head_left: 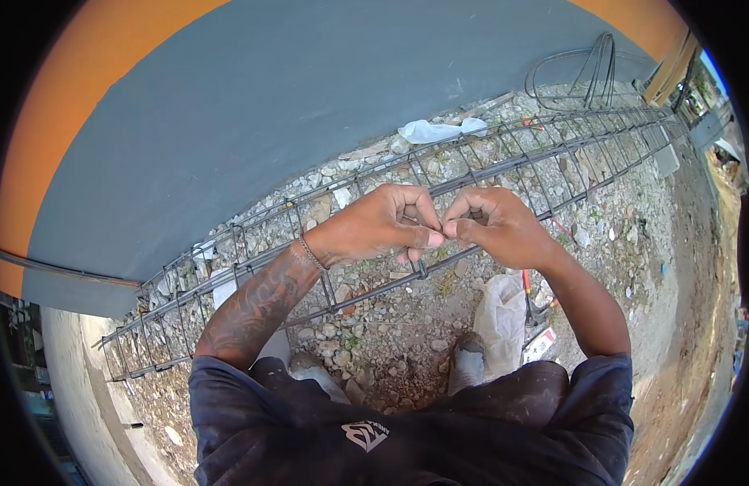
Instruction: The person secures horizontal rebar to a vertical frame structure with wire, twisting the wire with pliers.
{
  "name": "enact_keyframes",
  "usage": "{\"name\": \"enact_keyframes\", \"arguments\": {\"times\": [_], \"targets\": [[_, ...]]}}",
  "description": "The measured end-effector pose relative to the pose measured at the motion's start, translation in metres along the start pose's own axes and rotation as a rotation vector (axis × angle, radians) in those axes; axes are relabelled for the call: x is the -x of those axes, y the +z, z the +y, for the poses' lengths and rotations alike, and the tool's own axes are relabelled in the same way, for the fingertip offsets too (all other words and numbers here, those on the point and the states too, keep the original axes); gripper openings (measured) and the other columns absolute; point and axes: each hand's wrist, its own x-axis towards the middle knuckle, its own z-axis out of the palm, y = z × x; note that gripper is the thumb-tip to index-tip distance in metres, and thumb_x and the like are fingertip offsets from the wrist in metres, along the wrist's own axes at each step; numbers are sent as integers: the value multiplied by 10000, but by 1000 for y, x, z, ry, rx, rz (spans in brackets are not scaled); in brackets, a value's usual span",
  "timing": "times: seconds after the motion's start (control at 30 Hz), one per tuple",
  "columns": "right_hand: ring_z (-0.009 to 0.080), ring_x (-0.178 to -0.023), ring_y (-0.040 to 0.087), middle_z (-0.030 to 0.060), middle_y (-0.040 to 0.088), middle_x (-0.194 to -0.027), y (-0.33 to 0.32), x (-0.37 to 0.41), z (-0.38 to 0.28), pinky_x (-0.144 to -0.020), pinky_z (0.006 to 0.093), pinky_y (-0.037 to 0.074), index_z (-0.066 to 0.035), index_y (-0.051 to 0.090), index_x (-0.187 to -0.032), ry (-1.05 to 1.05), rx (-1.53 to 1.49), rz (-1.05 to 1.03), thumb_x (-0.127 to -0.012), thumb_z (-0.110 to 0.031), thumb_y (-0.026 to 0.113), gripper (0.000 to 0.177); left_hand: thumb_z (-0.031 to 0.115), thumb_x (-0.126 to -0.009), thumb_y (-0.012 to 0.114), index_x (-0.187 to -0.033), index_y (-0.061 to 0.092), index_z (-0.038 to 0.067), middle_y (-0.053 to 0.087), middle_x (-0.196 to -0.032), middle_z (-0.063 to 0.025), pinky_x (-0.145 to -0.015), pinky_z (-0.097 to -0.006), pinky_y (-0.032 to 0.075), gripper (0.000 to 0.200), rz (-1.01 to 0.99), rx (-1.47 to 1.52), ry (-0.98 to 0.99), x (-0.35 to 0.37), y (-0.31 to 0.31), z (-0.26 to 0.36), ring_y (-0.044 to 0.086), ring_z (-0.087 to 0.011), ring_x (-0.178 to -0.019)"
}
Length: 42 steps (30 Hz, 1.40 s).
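My left hand [390, 223] and my right hand [496, 227] meet in front of me, fingertips close together above a long rebar cage [512, 164]. Thumb and fingers of each hand are pinched. Whatever lies between the fingertips is too small to make out. Below the hands, the cage's near bar [374, 289] runs across the gravel, with square wire ties along its length. A bracelet circles my left wrist.
A grey and orange wall [269, 89] rises behind the cage. Coiled rods [599, 73] lean at the back right. Plastic [439, 131] lies by the wall. Near my right foot are a white sack [502, 324] and red-handled pliers [527, 282].
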Motion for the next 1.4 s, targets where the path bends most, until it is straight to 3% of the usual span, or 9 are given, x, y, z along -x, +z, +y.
{"name": "enact_keyframes", "arguments": {"times": [0.17, 0.43, 0.53, 0.67, 0.73, 0.83, 1.2, 1.3, 1.4], "targets": [[90, -585, 533, 41, 599, -688, -2, 3, 1, -531, 255, 435, 18, 610, -814, 101, 33, -38, -816, -129, 576, 151, 139, -826, 663, -834, 560, 36, 587, -763, -13, -510, -231, 424, 145, 13, -205, 33, 0, 6, 1, 526, -60, -615], [77, -523, 515, 42, 596, -656, -8, 1, 3, -471, 233, 411, 5, 618, -773, 473, -134, -23, -801, -144, 569, 159, 40, -749, 639, -815, 516, 20, 516, -754, -105, -556, -352, 466, 141, 256, -1295, 643, 3, 29, -12, 541, -281, -615], [68, -532, 513, 35, 594, -667, -9, 2, 13, -466, 232, 411, 2, 619, -781, 482, -131, -16, -796, -144, 580, 152, 40, -747, 627, -841, 506, 10, 515, -795, -111, -582, -381, 481, 156, 251, -1353, 658, 1, 29, -30, 561, -284, -639], [138, -556, 554, 82, 603, -670, -7, 9, 26, -507, 289, 437, 13, 613, -805, 267, -2, 33, -804, -146, 581, 163, 66, -805, 602, -847, 508, 13, 545, -802, -98, -588, -345, 491, 116, 321, -1260, 637, -6, 31, -27, 599, -237, -662], [252, -622, 592, 152, 609, -692, -9, 13, 20, -589, 356, 456, 16, 607, -835, -80, 376, -5, -817, -151, 567, 173, 120, -869, 577, -869, 546, 7, 596, -813, -75, -603, -297, 494, 116, 139, -613, 225, -7, 30, -13, 624, -162, -693], [345, -713, 586, 190, 604, -737, -11, 9, 13, -672, 409, 443, 10, 601, -858, -52, 451, -93, -828, -153, 553, 173, 203, -905, 556, -910, 579, -9, 625, -808, -58, -626, -263, 492, 213, 33, -196, -87, -13, 18, -20, 619, -110, -704], [351, -730, 572, 161, 593, -729, -10, 7, 12, -731, 405, 428, 0, 590, -867, -170, 521, -90, -828, -136, 546, 148, 322, -903, 550, -929, 629, -13, 599, -748, -43, -629, -239, 474, 345, -128, 165, -328, -14, 11, -36, 563, -92, -663], [321, -710, 596, 163, 609, -722, -6, 10, 16, -700, 389, 449, 3, 617, -851, -65, 471, -86, -808, -126, 547, 153, 307, -906, 549, -917, 644, 7, 597, -722, -24, -575, -246, 453, 315, -144, 58, -278, -17, 8, -42, 543, -93, -623], [270, -669, 616, 152, 627, -701, -3, 14, 27, -654, 367, 469, 8, 645, -829, 126, 345, -57, -785, -124, 543, 173, 275, -894, 568, -894, 650, 7, 585, -660, -40, -524, -265, 426, 279, -113, -394, -281, -19, 18, -21, 521, -105, -570]]}}
